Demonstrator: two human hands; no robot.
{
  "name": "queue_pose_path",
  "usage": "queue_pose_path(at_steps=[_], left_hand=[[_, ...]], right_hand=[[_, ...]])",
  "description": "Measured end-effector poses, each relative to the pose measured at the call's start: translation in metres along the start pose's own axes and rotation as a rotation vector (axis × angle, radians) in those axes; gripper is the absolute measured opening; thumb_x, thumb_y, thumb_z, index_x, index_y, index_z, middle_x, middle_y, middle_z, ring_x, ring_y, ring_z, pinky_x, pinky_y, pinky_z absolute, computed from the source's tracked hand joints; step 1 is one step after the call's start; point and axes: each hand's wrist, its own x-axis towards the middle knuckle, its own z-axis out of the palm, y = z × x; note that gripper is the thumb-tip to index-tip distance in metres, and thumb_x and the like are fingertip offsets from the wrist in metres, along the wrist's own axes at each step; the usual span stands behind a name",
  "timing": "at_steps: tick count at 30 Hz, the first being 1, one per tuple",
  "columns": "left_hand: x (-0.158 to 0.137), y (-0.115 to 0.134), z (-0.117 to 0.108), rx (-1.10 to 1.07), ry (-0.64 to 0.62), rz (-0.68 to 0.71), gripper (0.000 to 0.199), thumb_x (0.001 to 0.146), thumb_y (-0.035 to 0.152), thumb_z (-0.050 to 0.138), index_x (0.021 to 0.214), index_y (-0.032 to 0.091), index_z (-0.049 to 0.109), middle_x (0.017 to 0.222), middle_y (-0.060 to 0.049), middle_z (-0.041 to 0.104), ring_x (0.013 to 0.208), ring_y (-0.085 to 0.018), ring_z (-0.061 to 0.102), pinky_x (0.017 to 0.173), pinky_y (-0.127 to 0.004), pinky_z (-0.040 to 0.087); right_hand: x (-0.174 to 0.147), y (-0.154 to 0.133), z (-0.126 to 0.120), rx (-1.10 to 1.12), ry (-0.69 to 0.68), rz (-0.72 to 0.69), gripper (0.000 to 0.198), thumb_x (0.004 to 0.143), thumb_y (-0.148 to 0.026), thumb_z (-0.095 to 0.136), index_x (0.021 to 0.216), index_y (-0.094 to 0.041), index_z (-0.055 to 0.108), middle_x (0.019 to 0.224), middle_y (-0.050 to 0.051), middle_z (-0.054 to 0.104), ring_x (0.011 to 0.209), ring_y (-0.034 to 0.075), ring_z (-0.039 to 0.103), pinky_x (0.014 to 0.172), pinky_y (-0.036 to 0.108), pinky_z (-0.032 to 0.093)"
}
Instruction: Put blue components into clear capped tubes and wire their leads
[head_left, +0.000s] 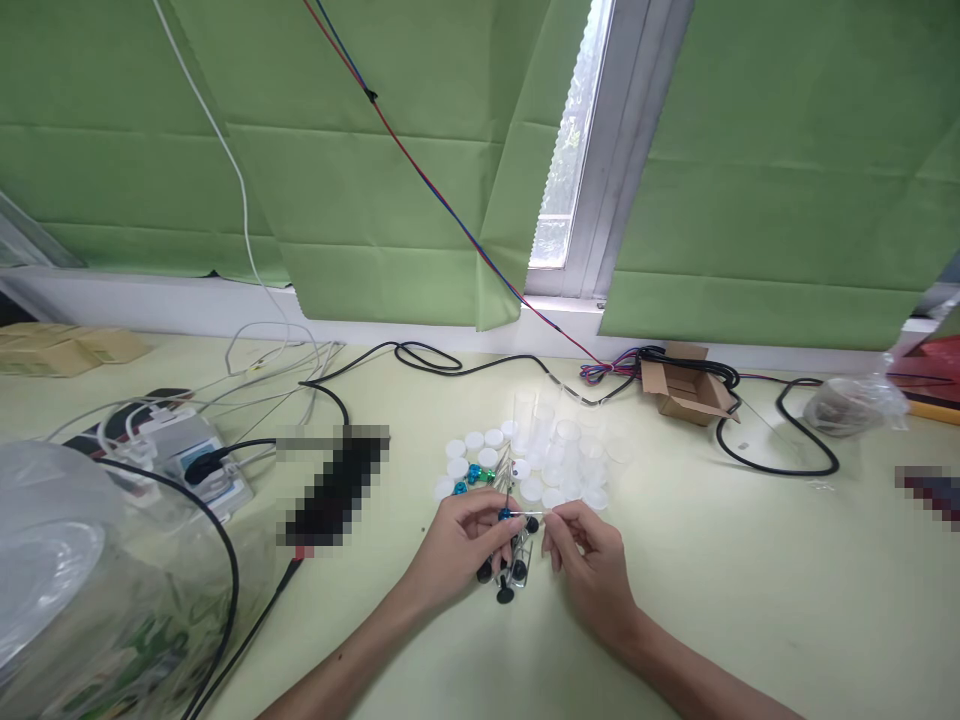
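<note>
My left hand [472, 532] is closed on a small blue piece [505, 514], pinched between thumb and fingers. A thin metal rod [531, 514] runs sideways from that piece to my right hand [592, 555], whose thumb and finger pinch its far end. Under and between the hands lie several black round-headed parts [505, 594] with clear or shiny bodies, partly covered by my fingers. Just beyond are blue and green pieces [481, 474] beside thin metal pins. White round caps [457, 467] and clear plastic tubes [562, 455] are grouped behind them.
An open cardboard box [686, 390] and a coiled black cable [780, 470] lie at the back right, near a tied plastic bag [855, 400]. On the left stand a power strip [199, 465] with plugs and a large clear plastic container [52, 570]. Green blinds [405, 200] hang behind.
</note>
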Motion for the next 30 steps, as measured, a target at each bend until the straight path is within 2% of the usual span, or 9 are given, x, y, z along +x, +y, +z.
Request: queue_pose_path(at_steps=[9,14,16,19,22,25,30], left_hand=[[0.001,0.000,-0.001,0.024,0.007,0.037,0.024,0.084,0.039,0.069,0.083,0.014,0.067,0.066,0.000,0.058,0.050,-0.011,0.054,0.049,-0.023,0.047],[0.001,0.003,0.000,0.029,0.010,0.029,0.024,0.085,0.038,0.068,0.081,0.014,0.067,0.059,0.001,0.057,0.048,-0.011,0.053,0.048,-0.023,0.047],[0.000,0.004,0.000,0.020,0.012,0.015,0.024,0.085,0.038,0.068,0.081,0.014,0.066,0.056,0.001,0.057,0.047,-0.011,0.053,0.047,-0.023,0.046],[0.000,0.005,-0.001,-0.001,0.013,0.009,0.025,0.085,0.039,0.068,0.084,0.014,0.066,0.055,0.001,0.058,0.046,-0.011,0.053,0.046,-0.023,0.046],[0.000,0.006,-0.003,-0.022,0.008,0.006,0.026,0.086,0.040,0.067,0.086,0.014,0.065,0.055,0.001,0.060,0.045,-0.011,0.053,0.047,-0.023,0.046],[0.002,0.005,-0.004,-0.046,0.003,-0.010,0.028,0.086,0.042,0.067,0.085,0.014,0.063,0.055,0.000,0.062,0.043,-0.011,0.053,0.046,-0.023,0.045],[0.003,0.003,-0.004,-0.073,0.002,-0.032,0.029,0.085,0.043,0.068,0.086,0.015,0.064,0.054,0.000,0.062,0.042,-0.011,0.053,0.045,-0.023,0.045]], right_hand=[[0.000,-0.004,0.000,-0.076,-0.026,-0.061,0.034,0.098,-0.032,0.050,0.066,-0.019,0.052,0.053,-0.004,0.048,0.047,0.010,0.046,0.049,0.023,0.039],[0.000,-0.004,0.000,-0.069,-0.033,-0.066,0.032,0.098,-0.032,0.050,0.069,-0.018,0.054,0.054,-0.003,0.050,0.047,0.010,0.046,0.048,0.023,0.039],[0.000,-0.004,-0.001,-0.060,-0.036,-0.066,0.028,0.097,-0.032,0.051,0.073,-0.018,0.057,0.056,-0.002,0.052,0.048,0.010,0.048,0.046,0.023,0.040],[-0.001,-0.003,-0.001,-0.045,-0.031,-0.089,0.016,0.096,-0.030,0.055,0.092,-0.017,0.064,0.063,-0.001,0.058,0.049,0.011,0.051,0.045,0.022,0.043],[-0.002,0.001,-0.001,-0.044,-0.017,-0.128,0.020,0.093,-0.028,0.059,0.110,-0.018,0.065,0.072,0.001,0.064,0.051,0.011,0.053,0.045,0.022,0.046],[-0.003,0.005,-0.001,-0.042,-0.022,-0.121,0.022,0.092,-0.027,0.061,0.112,-0.020,0.068,0.076,0.002,0.065,0.050,0.010,0.052,0.045,0.022,0.047],[-0.002,0.007,0.001,-0.027,-0.014,-0.087,0.019,0.092,-0.029,0.060,0.105,-0.021,0.072,0.068,0.000,0.063,0.047,0.010,0.050,0.044,0.022,0.046]])
